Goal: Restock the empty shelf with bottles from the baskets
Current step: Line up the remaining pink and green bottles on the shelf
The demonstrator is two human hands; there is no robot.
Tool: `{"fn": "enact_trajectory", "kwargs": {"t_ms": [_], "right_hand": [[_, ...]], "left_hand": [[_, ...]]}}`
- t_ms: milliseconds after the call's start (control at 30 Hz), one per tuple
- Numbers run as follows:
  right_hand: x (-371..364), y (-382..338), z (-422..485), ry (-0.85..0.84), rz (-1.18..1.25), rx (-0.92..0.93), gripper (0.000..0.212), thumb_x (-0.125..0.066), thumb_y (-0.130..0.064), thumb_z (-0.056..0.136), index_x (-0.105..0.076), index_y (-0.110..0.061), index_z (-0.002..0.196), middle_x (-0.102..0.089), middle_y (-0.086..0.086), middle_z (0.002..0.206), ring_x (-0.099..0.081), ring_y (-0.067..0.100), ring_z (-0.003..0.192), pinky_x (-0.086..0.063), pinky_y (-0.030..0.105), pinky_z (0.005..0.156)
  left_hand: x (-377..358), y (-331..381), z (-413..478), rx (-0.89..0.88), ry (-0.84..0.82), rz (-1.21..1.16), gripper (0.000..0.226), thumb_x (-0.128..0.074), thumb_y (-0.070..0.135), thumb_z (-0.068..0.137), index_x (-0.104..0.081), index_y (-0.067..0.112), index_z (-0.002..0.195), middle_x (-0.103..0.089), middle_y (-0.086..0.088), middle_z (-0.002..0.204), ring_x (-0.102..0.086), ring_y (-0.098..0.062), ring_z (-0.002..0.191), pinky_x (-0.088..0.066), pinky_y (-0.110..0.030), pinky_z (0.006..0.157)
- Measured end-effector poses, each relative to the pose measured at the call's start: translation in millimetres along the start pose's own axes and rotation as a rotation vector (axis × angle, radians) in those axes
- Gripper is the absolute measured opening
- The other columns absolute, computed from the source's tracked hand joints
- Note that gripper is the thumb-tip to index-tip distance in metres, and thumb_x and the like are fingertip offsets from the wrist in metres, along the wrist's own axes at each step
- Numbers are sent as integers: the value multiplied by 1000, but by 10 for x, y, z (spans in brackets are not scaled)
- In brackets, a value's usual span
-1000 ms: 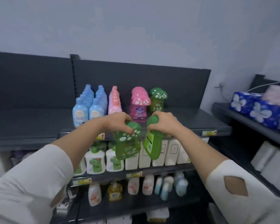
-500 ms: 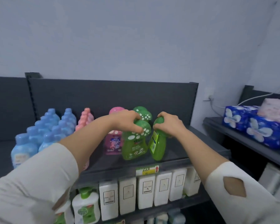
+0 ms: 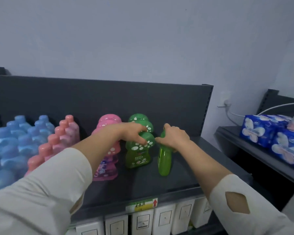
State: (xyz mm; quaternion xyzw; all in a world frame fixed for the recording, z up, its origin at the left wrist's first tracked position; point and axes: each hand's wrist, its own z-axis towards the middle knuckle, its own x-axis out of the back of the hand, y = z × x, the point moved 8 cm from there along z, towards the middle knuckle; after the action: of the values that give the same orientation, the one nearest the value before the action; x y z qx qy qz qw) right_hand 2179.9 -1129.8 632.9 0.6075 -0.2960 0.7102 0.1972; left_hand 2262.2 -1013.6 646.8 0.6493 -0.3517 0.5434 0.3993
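Observation:
On the dark top shelf (image 3: 180, 180) my left hand (image 3: 134, 131) grips the spotted cap of a green mushroom-shaped bottle (image 3: 137, 155), which stands upright in front of two more green bottles (image 3: 140, 119). My right hand (image 3: 174, 135) holds the top of a second green bottle (image 3: 165, 160), turned edge-on and standing just right of the first. Pink mushroom bottles (image 3: 107, 160) stand in a row to the left, partly behind my left forearm.
Blue bottles (image 3: 12, 141) and salmon-pink bottles (image 3: 58, 141) fill the shelf's left part. White packs (image 3: 163, 219) line the shelf below. A side shelf (image 3: 227, 134) at right carries blue tissue packs (image 3: 268, 131). The shelf's back panel (image 3: 98, 99) rises behind the bottles.
Both hands moved up and forward from in front of the lower shelves and set the two green bottles down on the top shelf. The camera moved closer and higher.

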Motion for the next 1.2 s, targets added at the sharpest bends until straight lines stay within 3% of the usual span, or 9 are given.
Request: {"fn": "enact_trajectory", "kwargs": {"t_ms": [133,267,367,500,633,767,967,1100,1200], "right_hand": [[24,58,74,-181,236,35,34,-47,-47,91,-49,-16,105,-59,7,88,-66,29,55,-58,33,53],[-13,129,123,-328,499,90,38,-30,-18,93,-55,-11,119,-65,19,89,-67,32,60,-55,33,51],[-82,212,127,-466,607,142,57,-28,-7,85,-49,-33,131,-62,8,109,-69,24,64,-55,30,59],[-131,251,127,-543,545,342,68,-41,6,83,-42,-42,132,-56,-1,118,-64,17,85,-58,36,70],[-209,267,129,-599,514,449,73,-66,1,77,-38,-46,124,-51,-10,112,-57,9,83,-52,34,73],[-248,296,146,-551,627,475,66,-78,-6,72,-41,-35,117,-48,-12,130,-59,18,101,-50,46,96],[-262,316,115,-475,775,439,54,-77,-8,77,-45,-21,119,-57,1,125,-59,11,87,-54,32,78],[-279,278,125,-341,843,383,52,-83,-15,71,-54,-21,115,-61,2,118,-64,12,95,-55,22,70],[-272,147,50,-213,820,377,51,-83,-21,70,-55,-20,113,-64,-3,108,-63,8,92,-54,19,70]], "left_hand": [[-49,-17,192,50,15,14,59,-51,30,94,-26,23,147,-40,-9,146,-41,-26,131,-34,-33,104],[-36,-95,257,96,82,55,57,-51,25,95,-27,29,146,-29,-13,149,-37,-31,134,-32,-35,108],[-42,-122,239,115,111,51,67,-61,21,88,-27,28,146,-35,-11,143,-42,-29,129,-35,-33,104],[-9,-185,217,187,201,31,72,-68,18,83,-31,19,144,-42,-10,139,-44,-27,125,-37,-31,99],[-37,-209,274,203,251,-31,72,-71,17,81,-35,19,144,-42,-10,141,-43,-27,127,-37,-33,102],[-46,-146,371,171,303,-72,71,-72,18,80,-39,21,142,-40,-10,139,-43,-27,127,-40,-35,104],[-11,-87,347,148,327,-75,69,-71,20,81,-38,21,141,-42,-10,134,-45,-28,123,-41,-36,102],[199,-56,91,113,466,-99,30,-59,27,90,-59,15,118,-55,-9,114,-54,-26,107,-45,-39,94],[181,6,-50,74,377,-209,30,-53,34,93,-64,12,111,-67,-7,107,-61,-24,102,-47,-36,92]]}}
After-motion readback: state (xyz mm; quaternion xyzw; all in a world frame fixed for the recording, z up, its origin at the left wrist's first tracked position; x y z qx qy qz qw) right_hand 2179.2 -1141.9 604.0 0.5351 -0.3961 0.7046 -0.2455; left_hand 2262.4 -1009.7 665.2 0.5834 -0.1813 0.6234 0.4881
